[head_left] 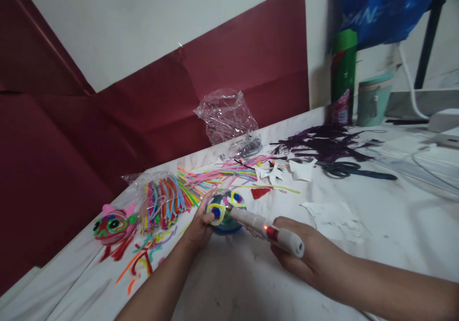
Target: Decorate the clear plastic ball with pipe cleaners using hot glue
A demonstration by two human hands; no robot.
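My left hand grips the left side of a round craft mask with yellow-rimmed blue eyes, its thumb pressed near one eye. In my right hand is a white hot glue gun with a red band and a small glowing light. The gun's nozzle points at the middle of the mask, between the eyes; whether it touches cannot be told. Just behind the mask lie a red scrap and a yellow pipe cleaner.
Bundles of coloured pipe cleaners lie at left, beside a finished-looking pink-eared mask. Black scissors, purple tassels and paper scraps lie at right. A clear plastic bag and a mint bucket stand behind.
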